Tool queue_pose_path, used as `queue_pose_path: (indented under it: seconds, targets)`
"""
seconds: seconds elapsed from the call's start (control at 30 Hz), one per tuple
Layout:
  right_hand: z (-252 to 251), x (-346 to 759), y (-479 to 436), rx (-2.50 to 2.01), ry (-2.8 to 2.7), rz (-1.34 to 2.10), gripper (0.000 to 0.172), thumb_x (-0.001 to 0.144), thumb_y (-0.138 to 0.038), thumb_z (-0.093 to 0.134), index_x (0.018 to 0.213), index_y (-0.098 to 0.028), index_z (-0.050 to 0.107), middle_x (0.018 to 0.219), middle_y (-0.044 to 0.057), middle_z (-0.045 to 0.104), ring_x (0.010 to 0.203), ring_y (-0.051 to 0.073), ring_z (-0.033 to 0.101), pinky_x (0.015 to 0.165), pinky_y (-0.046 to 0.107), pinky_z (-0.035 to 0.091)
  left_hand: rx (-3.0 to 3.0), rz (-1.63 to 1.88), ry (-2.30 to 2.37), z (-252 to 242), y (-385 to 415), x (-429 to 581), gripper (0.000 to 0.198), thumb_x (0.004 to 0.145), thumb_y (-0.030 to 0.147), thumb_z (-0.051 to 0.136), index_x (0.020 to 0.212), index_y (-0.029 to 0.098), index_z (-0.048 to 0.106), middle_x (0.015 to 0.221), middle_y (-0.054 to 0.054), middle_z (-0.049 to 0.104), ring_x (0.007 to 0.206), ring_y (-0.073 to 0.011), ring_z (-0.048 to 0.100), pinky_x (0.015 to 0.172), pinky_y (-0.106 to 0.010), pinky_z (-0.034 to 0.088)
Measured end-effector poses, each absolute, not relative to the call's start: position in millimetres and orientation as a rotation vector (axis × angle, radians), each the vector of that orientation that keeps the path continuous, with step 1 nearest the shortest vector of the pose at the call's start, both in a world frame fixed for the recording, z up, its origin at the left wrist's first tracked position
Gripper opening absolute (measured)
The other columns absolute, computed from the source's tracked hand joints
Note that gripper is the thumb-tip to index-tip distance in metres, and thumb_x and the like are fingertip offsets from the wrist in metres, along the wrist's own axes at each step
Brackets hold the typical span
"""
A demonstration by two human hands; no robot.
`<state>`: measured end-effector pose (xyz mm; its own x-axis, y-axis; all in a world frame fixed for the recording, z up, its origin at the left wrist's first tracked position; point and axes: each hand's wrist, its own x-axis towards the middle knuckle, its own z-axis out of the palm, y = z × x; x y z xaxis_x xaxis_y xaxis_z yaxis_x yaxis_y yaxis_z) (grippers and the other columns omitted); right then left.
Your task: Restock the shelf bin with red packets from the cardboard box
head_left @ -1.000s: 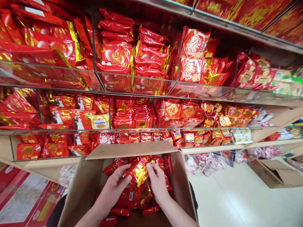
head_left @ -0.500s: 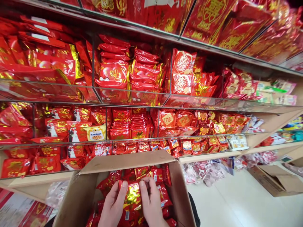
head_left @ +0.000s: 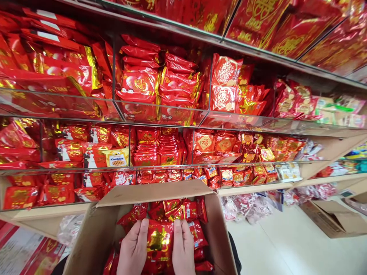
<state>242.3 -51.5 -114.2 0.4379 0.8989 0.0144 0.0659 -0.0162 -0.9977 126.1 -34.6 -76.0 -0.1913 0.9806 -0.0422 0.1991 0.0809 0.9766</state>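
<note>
Between my two hands is a red snack packet (head_left: 159, 241) with shiny gold print, its face turned up toward me. My left hand (head_left: 133, 244) pinches its left edge, thumb on top. On the opposite edge, my right hand (head_left: 182, 242) grips it the same way. Both hands are over an open cardboard box (head_left: 82, 244), which holds several more red packets (head_left: 197, 233) around and below them. The fingers under the packet are hidden.
Ahead, shelves with clear plastic fronts (head_left: 160, 114) hold many red packets. A yellow cookie packet (head_left: 117, 157) stands among them. Plastic bags (head_left: 249, 206) lie under the lowest shelf. Another cardboard box (head_left: 334, 219) sits on the pale floor at right.
The packet now lies flatter and shows more of its face. My hands have shifted slightly, with the fingers now straighter along its two edges. The view has moved a little.
</note>
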Motion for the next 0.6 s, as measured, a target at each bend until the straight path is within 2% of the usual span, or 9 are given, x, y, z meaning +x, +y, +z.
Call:
queue_pose_path:
  seconds: [0.17, 0.27, 0.37, 0.47, 0.6]
  targets:
    - [-79.9, 246.1, -57.6, -1.199, -1.161, 1.025, 0.032, 0.076, -0.042, 0.054, 0.097, -0.019, 0.056, 0.081, 0.004, 0.065, 0.074, 0.018, 0.06, 0.063, 0.026, 0.047, 1.199, 1.229, 1.511, -72.8, -33.8, 119.9, 0.04, 0.072, 0.06, 0.047, 0.058, 0.023, 0.045, 0.053, 0.005, 0.046, 0.052, -0.0126, 0.044, 0.055, -0.021, 0.041]
    - [-41.8, 261.6, -49.2, -1.177, -1.341, 1.032, 0.026, 0.079, -0.034, 0.053, 0.1, -0.019, 0.054, 0.083, 0.003, 0.065, 0.077, 0.018, 0.06, 0.067, 0.027, 0.047, 1.164, 1.218, 1.481, -68.0, -34.4, 113.1, 0.039, 0.072, 0.062, 0.045, 0.072, 0.023, 0.05, 0.057, 0.005, 0.053, 0.054, -0.0136, 0.048, 0.053, -0.022, 0.042]
    - [6.1, 278.5, -17.1, -1.2, -1.432, 0.682, 0.027, 0.081, -0.03, 0.05, 0.106, -0.019, 0.048, 0.096, 0.006, 0.063, 0.087, 0.018, 0.059, 0.078, 0.03, 0.045, 1.153, 1.208, 1.414, -66.2, -35.5, 109.0, 0.042, 0.07, 0.062, 0.049, 0.086, 0.023, 0.051, 0.061, 0.004, 0.059, 0.053, -0.0142, 0.052, 0.051, -0.022, 0.044]
    - [46.1, 283.1, 37.9, -1.255, -1.494, 0.305, 0.027, 0.082, -0.026, 0.05, 0.107, -0.016, 0.047, 0.1, 0.008, 0.06, 0.09, 0.019, 0.057, 0.08, 0.031, 0.044, 1.135, 1.199, 1.344, -71.7, -39.8, 110.5, 0.041, 0.068, 0.059, 0.054, 0.087, 0.023, 0.053, 0.06, 0.004, 0.06, 0.053, -0.0134, 0.054, 0.051, -0.022, 0.046]
    - [70.7, 273.2, 123.0, -1.619, -1.547, -0.042, 0.028, 0.082, -0.018, 0.047, 0.109, -0.011, 0.047, 0.097, 0.012, 0.06, 0.089, 0.021, 0.058, 0.078, 0.031, 0.046, 1.138, 1.129, 1.259, -85.9, -51.9, 115.9, 0.034, 0.071, 0.052, 0.056, 0.088, 0.023, 0.054, 0.063, 0.003, 0.06, 0.056, -0.0132, 0.054, 0.053, -0.021, 0.047]
